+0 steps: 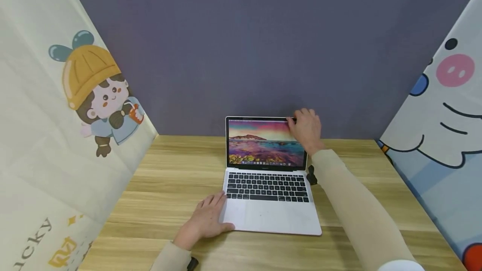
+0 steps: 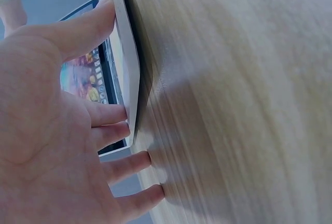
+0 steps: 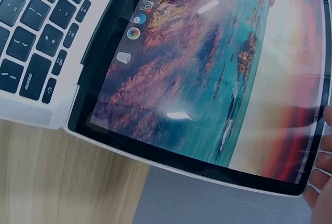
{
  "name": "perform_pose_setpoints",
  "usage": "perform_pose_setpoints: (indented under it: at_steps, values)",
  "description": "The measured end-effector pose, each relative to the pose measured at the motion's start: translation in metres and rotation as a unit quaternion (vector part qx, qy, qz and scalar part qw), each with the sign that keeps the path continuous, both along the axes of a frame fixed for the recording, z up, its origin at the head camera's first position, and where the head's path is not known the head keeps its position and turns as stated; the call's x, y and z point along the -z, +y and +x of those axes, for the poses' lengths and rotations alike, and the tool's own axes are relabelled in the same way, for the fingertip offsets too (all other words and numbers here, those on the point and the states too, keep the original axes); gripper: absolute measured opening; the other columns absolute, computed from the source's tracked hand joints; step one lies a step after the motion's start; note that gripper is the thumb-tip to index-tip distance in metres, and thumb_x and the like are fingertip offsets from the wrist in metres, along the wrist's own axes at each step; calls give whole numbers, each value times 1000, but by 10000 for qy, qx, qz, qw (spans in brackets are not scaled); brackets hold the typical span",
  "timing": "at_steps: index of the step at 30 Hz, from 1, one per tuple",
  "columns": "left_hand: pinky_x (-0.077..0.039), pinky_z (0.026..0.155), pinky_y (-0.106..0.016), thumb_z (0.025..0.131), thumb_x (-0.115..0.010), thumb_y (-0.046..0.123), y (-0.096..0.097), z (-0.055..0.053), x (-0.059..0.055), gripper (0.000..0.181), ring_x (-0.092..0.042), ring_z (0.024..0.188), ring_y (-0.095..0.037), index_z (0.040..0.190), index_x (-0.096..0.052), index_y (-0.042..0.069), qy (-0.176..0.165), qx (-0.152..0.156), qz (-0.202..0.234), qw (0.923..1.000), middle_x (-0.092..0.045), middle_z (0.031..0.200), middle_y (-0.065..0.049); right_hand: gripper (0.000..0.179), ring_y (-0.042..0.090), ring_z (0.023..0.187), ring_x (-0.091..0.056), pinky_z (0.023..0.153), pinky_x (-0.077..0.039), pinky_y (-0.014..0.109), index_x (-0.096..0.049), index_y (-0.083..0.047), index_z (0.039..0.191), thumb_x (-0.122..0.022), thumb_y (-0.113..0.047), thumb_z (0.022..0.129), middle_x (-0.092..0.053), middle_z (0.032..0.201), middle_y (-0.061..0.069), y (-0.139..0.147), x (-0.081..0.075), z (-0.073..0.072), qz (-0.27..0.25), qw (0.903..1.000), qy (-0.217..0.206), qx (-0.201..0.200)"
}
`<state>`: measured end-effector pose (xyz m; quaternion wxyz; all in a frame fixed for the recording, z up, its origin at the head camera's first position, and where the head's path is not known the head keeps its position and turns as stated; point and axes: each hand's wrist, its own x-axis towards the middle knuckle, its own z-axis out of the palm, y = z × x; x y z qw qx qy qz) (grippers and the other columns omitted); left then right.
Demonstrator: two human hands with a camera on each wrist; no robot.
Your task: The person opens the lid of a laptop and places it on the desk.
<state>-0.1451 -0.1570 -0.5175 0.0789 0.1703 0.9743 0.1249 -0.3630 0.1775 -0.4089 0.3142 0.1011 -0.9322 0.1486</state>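
An unfolded laptop (image 1: pixel 271 216) rests on the wooden table, its lit screen (image 1: pixel 260 143) showing a colourful seaside picture. At the screen's upper right corner my right hand (image 1: pixel 306 129) grips the lid, thumb at the front and fingers around the edge. The right wrist view shows those fingers (image 3: pixel 321 175) at the lid's rim. My left hand (image 1: pixel 208 216) lies at the base's front left corner, fingers extended. In the left wrist view its thumb (image 2: pixel 91 27) and two fingers touch the base's edge, while the other two fingertips (image 2: pixel 158 190) reach the tabletop.
The wooden table (image 1: pixel 169 170) ends at a grey-blue panel (image 1: pixel 244 53) behind the laptop. A cartoon-printed cloth (image 1: pixel 34 116) hangs on the left, another cloth with a pig-nosed figure (image 1: pixel 440 116) on the right. Black straps show at both wrists.
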Motion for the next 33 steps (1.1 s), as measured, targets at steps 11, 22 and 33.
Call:
perform_pose_setpoints:
  at_steps: [11, 22, 33]
  values:
    - [-30, 113, -66, 84, -70, 66, 0, 2, -3, 103, -35, 142, -46, 154, -36, -1, 17, -22, 13, 10000, -32, 161, -20, 49, 43, 122, -46, 102, -44, 58, -60, 7, 134, -52, -33, 106, -53, 135, 25, 4, -4, 10, 273, 9903, -1328, -314]
    - [-30, 113, -66, 83, -71, 65, 1, 3, -7, 103, -36, 142, -47, 154, -36, -2, 32, -7, 50, 10000, -33, 161, -21, 61, 47, 146, -29, 119, -24, 61, -43, 5, 150, -50, -36, 105, -33, 158, 28, 14, -5, 15, 553, 9718, -2182, -702]
    - [-29, 114, -66, 81, -72, 65, 0, 1, -6, 104, -35, 142, -48, 153, -38, -3, -43, -54, 202, 9998, -33, 161, -21, 59, 47, 147, -25, 120, -20, 61, -44, 3, 150, -49, -36, 106, -33, 158, 28, 24, -18, 29, 640, 9652, -2316, -1035]
